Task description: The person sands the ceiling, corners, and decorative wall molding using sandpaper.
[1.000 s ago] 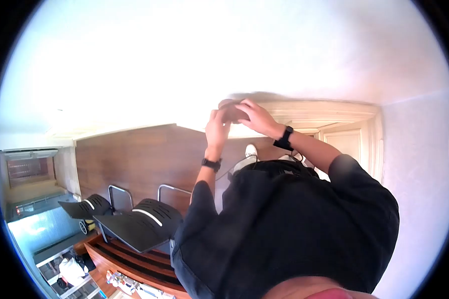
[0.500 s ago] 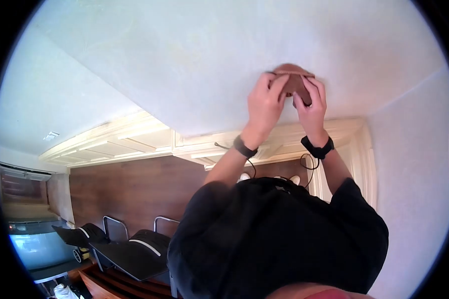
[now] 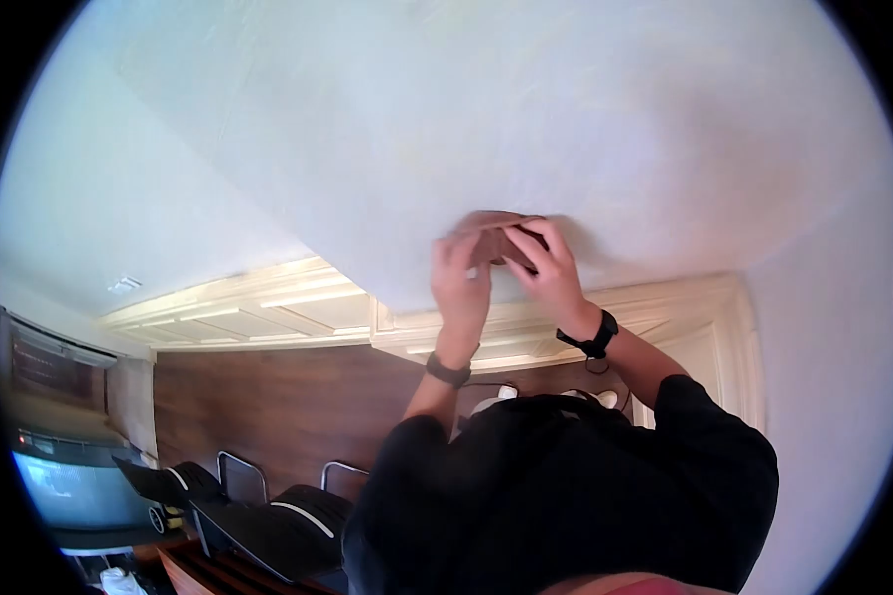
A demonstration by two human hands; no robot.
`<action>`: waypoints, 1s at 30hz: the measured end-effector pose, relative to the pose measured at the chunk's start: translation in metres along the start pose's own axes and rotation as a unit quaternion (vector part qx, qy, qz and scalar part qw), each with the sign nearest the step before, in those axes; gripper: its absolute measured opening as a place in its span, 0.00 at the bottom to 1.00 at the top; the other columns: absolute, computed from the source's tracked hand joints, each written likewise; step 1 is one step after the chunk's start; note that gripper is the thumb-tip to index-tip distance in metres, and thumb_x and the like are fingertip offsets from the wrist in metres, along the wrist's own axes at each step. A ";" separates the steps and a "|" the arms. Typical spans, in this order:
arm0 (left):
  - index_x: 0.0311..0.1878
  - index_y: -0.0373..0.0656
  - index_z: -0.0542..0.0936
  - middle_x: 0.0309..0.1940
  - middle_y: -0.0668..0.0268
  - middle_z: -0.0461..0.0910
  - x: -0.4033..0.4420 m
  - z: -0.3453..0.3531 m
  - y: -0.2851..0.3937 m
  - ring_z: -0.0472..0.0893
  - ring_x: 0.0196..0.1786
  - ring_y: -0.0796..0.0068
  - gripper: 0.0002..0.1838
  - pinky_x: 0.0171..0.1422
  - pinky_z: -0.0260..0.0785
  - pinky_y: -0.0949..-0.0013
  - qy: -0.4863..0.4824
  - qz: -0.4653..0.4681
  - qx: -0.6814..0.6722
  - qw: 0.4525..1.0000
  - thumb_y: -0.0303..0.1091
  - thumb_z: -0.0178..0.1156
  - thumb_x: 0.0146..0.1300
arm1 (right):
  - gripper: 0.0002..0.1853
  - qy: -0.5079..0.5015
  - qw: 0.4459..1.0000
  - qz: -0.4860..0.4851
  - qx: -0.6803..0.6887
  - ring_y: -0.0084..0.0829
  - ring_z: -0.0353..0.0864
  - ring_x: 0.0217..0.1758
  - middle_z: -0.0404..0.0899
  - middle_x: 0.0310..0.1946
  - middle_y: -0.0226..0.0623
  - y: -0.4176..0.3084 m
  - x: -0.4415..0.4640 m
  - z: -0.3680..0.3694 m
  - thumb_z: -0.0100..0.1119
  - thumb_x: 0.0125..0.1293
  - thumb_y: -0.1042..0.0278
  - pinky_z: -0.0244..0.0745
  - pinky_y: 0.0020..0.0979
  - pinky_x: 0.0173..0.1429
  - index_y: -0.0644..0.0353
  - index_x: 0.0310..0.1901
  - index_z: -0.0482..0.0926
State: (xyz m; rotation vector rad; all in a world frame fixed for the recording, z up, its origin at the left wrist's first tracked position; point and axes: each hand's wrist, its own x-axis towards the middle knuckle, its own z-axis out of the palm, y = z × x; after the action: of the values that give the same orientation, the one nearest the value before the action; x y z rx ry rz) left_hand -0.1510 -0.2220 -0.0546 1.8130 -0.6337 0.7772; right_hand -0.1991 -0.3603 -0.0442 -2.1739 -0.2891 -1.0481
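Note:
Both hands hold a small brown, leather-looking piece [image 3: 506,219] with a rounded flap, over the near part of the pale countertop [image 3: 526,119]. I cannot tell whether it is a wallet, a pouch or something else. My left hand [image 3: 458,283] grips its left side, the fingers blurred by motion. On the right, my right hand [image 3: 548,270] has its thumb and fingers closed about the other end. The palms hide its lower side. Black bands [image 3: 590,337] circle both wrists.
Cream panelled cabinets [image 3: 268,305] run along the counter's front edge. Black chairs [image 3: 278,521] with metal frames stand on the brown wooden floor [image 3: 258,397] at lower left. A screen-like blue panel [image 3: 89,491] is beyond them. A pale wall [image 3: 833,327] rises at right.
Both hands have moved left and nearer my body with the brown piece. Its flap now looks flatter and wider, and the view has shifted slightly.

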 end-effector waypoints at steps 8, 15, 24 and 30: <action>0.50 0.43 0.81 0.41 0.55 0.76 0.050 0.005 0.044 0.77 0.45 0.53 0.25 0.46 0.72 0.60 0.055 0.025 -0.063 0.996 0.14 0.64 0.45 | 0.24 0.077 0.997 -0.011 -0.020 0.43 0.78 0.49 0.73 0.49 0.41 -0.041 0.054 -0.034 0.68 0.52 0.78 0.77 0.36 0.49 0.60 0.53 0.78; 0.47 0.45 0.81 0.40 0.56 0.75 0.014 0.031 0.033 0.77 0.45 0.54 0.22 0.42 0.73 0.61 -0.040 0.021 -0.056 0.997 0.16 0.65 0.47 | 0.21 0.058 0.995 0.070 -0.033 0.45 0.76 0.51 0.73 0.50 0.44 -0.003 0.007 -0.039 0.66 0.53 0.81 0.75 0.37 0.53 0.65 0.51 0.77; 0.49 0.42 0.79 0.43 0.56 0.74 -0.022 0.020 -0.001 0.77 0.47 0.53 0.23 0.46 0.73 0.60 -0.011 -0.045 -0.052 0.998 0.15 0.65 0.48 | 0.22 0.001 0.999 0.054 -0.005 0.42 0.79 0.47 0.74 0.47 0.41 -0.001 -0.008 -0.005 0.68 0.48 0.81 0.77 0.36 0.49 0.62 0.49 0.81; 0.51 0.38 0.78 0.46 0.60 0.71 0.001 0.001 0.010 0.77 0.43 0.70 0.19 0.40 0.73 0.73 0.095 -0.053 0.020 0.994 0.13 0.61 0.55 | 0.23 -0.003 0.999 -0.032 0.010 0.37 0.78 0.44 0.74 0.46 0.38 -0.044 0.044 -0.009 0.69 0.47 0.81 0.77 0.33 0.42 0.59 0.48 0.83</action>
State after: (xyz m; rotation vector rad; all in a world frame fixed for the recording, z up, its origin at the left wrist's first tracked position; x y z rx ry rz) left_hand -0.1577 -0.2267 -0.0480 1.7673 -0.3975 0.8833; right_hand -0.1971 -0.3379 0.0145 -2.1617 -0.3723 -1.0694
